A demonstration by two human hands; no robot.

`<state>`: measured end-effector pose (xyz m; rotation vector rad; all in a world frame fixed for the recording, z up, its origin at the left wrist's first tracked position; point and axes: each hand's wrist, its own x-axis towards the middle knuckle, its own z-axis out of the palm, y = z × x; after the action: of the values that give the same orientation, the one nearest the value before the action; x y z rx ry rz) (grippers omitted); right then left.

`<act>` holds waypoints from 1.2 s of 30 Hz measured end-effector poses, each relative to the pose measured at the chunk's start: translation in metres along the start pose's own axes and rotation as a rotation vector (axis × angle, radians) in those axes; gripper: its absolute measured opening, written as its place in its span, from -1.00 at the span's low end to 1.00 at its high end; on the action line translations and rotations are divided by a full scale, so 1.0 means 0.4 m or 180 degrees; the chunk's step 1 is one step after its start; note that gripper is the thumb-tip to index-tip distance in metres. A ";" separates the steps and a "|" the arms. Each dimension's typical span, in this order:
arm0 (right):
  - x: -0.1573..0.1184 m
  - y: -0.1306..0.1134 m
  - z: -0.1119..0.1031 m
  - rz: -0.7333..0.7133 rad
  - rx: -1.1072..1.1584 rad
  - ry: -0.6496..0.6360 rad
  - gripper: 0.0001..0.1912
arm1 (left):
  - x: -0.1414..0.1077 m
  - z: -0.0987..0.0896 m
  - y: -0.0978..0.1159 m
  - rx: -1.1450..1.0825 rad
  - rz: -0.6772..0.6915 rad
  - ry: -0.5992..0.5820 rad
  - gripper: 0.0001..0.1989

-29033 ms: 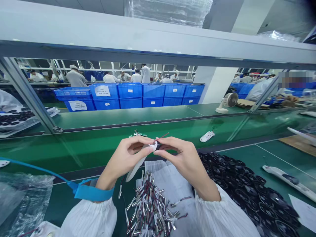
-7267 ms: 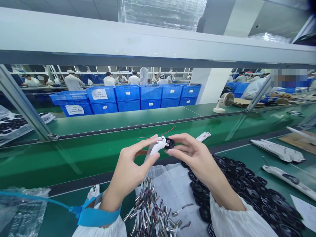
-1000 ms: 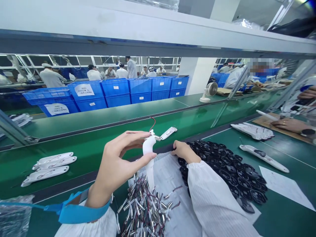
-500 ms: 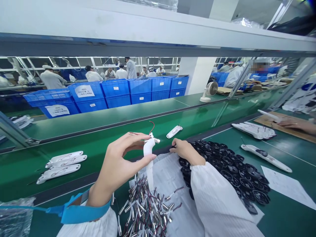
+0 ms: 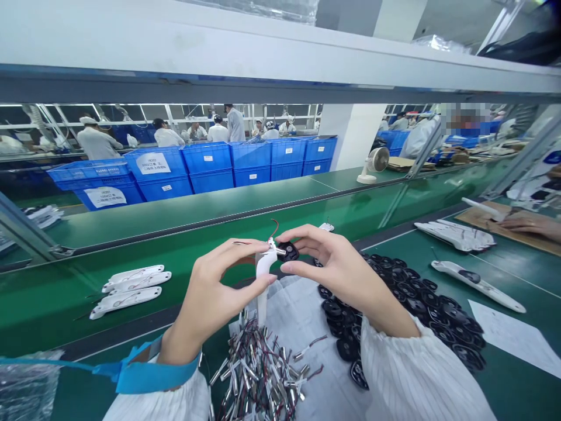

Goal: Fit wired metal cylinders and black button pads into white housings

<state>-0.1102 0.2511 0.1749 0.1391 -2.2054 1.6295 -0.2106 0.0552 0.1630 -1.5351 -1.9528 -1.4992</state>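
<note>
My left hand (image 5: 219, 286) pinches a curved white plastic housing (image 5: 264, 266) between thumb and fingers. A small silver motor (image 5: 279, 251) with a red wire sits at the housing's top end. My right hand (image 5: 328, 257) grips a black plastic part (image 5: 289, 251) right beside the motor; whether the two touch I cannot tell. Below my hands lies a heap of small silver motors with wires (image 5: 258, 368). To the right, under and past my right forearm, is a pile of black plastic parts (image 5: 407, 292).
White housings (image 5: 131, 286) ride on the green belt (image 5: 197, 234) at left. More white housings (image 5: 456, 234), a single one with a black part (image 5: 477, 283) and a paper sheet (image 5: 512, 333) lie at right. A co-worker's hand (image 5: 526, 222) is at far right. A shelf (image 5: 263, 47) crosses overhead.
My right hand has come up and left from the black pile, bringing a black part to the motor end of the housing. White housings on the belt have shifted right.
</note>
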 end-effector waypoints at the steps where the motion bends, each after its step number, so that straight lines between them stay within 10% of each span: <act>1: 0.000 0.003 -0.002 0.0017 0.0108 0.0021 -0.64 | 0.000 -0.001 0.002 0.0120 0.0097 0.0014 -0.66; 7: -0.001 0.010 -0.008 0.0167 0.0777 -0.0001 -0.24 | 0.002 -0.013 0.019 0.0528 0.0496 0.0009 -0.67; 18: 0.010 0.023 -0.015 0.0384 0.1341 -0.0231 -0.69 | 0.002 -0.017 0.056 0.0820 0.0927 -0.0062 -0.69; 28: 0.004 -0.001 0.020 0.0323 0.1058 0.0305 -0.52 | 0.008 0.004 0.053 -0.0371 -0.0405 0.0017 -0.85; 36: 0.000 -0.009 0.016 0.0197 0.0447 0.0385 -0.48 | -0.002 0.007 0.039 -0.0271 -0.0251 -0.0001 -0.75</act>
<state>-0.1106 0.2439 0.1765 0.0104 -2.0241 1.7777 -0.1966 0.0559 0.1699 -1.5077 -1.9957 -1.6336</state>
